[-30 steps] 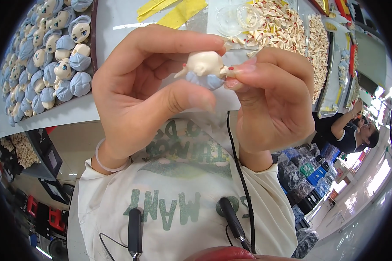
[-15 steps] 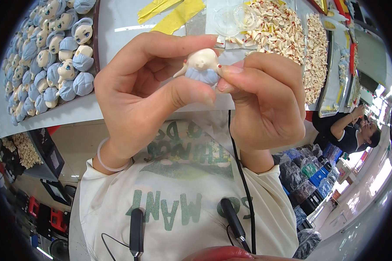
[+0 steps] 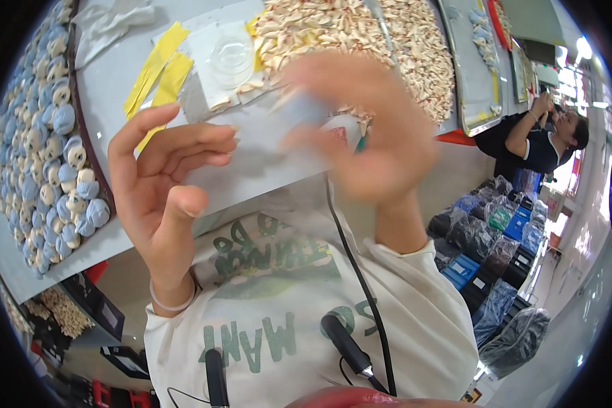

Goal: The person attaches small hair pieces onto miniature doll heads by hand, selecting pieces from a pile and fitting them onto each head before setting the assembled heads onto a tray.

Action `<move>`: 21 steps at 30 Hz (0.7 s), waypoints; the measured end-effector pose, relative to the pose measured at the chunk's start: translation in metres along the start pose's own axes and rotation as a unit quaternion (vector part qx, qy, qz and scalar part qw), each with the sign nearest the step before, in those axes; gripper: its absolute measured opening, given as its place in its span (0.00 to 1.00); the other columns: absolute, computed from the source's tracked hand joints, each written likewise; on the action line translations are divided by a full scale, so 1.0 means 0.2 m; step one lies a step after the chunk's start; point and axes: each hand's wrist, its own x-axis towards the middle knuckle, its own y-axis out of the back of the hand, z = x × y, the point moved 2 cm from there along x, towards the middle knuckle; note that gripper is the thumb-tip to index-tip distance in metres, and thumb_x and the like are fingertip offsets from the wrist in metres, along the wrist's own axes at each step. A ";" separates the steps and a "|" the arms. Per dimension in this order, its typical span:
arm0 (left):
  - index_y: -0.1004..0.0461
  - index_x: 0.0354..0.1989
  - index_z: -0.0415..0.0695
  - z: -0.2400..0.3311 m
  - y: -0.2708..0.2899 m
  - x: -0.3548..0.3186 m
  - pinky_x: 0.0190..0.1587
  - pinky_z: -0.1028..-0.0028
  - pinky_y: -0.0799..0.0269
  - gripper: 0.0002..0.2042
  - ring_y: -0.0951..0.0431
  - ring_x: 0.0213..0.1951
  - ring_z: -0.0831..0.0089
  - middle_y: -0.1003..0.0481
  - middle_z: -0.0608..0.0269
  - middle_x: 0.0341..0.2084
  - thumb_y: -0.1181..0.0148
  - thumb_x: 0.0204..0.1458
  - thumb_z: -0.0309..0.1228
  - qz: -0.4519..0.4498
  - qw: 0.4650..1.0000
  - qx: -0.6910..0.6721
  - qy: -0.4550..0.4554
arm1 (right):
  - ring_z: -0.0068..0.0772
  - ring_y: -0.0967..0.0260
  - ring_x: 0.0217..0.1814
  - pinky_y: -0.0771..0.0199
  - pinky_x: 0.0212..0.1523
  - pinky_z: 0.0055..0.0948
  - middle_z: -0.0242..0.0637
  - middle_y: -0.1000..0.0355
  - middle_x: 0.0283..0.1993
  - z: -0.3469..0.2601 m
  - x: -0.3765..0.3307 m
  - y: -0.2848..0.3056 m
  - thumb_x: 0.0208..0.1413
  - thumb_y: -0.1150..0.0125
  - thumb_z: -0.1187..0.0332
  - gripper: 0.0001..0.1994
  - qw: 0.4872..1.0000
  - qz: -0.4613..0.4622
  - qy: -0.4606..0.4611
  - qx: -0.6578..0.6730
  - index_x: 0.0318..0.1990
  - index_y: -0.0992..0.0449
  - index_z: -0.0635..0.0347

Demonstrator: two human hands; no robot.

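My left hand (image 3: 162, 178) is held over the left part of the table, its fingers apart and curved, with nothing in it. To its right, my right hand (image 3: 381, 132) is smeared by motion. A small blue and cream doll head (image 3: 303, 111) sits between its thumb and fingers, too blurred for detail. Beyond that hand lies a wide spread of small cream pieces (image 3: 319, 30), several with red tips. At the far left, a tray holds rows of doll heads (image 3: 64, 119) with light-blue hair, some showing painted faces.
Yellow tape strips (image 3: 158, 68) and a clear round plastic dish (image 3: 232, 60) lie on the grey table (image 3: 119, 78). A white cloth (image 3: 109, 27) is at the back left. Right of the pieces stands a metal-rimmed tray (image 3: 479, 128). A person (image 3: 540, 139) works farther right, near bagged crates (image 3: 496, 221).
My left hand has let go of the doll head and moved left, opening. My right hand now holds the head alone, moving quickly. The view has shifted, showing more table.
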 end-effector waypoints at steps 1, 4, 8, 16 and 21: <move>0.45 0.49 0.34 0.00 0.00 0.01 0.40 0.74 0.33 0.28 0.28 0.37 0.68 0.30 0.49 0.33 0.41 0.44 0.37 0.001 0.999 0.034 0.005 | 0.32 0.32 0.38 0.33 0.40 0.25 0.41 0.29 0.36 0.08 -0.03 0.14 0.36 0.40 0.81 0.15 0.998 0.038 -0.026 -0.046 0.37 0.29 0.69; 0.42 0.46 0.34 0.01 -0.02 0.00 0.41 0.74 0.33 0.21 0.28 0.37 0.68 0.30 0.50 0.34 0.46 0.48 0.32 -0.016 0.997 0.077 -0.001 | 0.19 0.35 0.36 0.34 0.37 0.17 0.36 0.31 0.40 0.38 -0.11 0.61 0.45 0.44 0.77 0.13 0.945 0.133 -0.206 -0.215 0.42 0.30 0.64; 0.40 0.44 0.34 0.02 -0.05 0.02 0.41 0.75 0.35 0.15 0.30 0.38 0.70 0.31 0.51 0.35 0.49 0.48 0.25 -0.029 0.992 0.123 0.010 | 0.28 0.33 0.37 0.31 0.35 0.23 0.39 0.30 0.39 0.80 -0.38 1.30 0.39 0.46 0.74 0.20 0.794 0.176 -0.414 -0.409 0.45 0.31 0.57; 0.35 0.38 0.33 0.01 -0.07 0.01 0.42 0.77 0.35 0.08 0.30 0.38 0.72 0.30 0.55 0.34 0.52 0.48 0.19 -0.034 0.981 0.190 0.024 | 0.30 0.37 0.34 0.34 0.31 0.26 0.41 0.36 0.37 1.05 -0.21 1.39 0.34 0.52 0.78 0.28 0.796 0.105 -0.510 -0.308 0.51 0.35 0.52; 0.31 0.31 0.34 0.04 -0.08 0.01 0.40 0.76 0.35 0.05 0.29 0.36 0.71 0.29 0.56 0.32 0.51 0.45 0.17 -0.050 0.968 0.246 0.009 | 0.41 0.43 0.54 0.44 0.53 0.28 0.44 0.41 0.53 0.96 -0.12 1.26 0.38 0.53 0.80 0.27 0.887 -0.066 -0.281 -0.361 0.51 0.35 0.50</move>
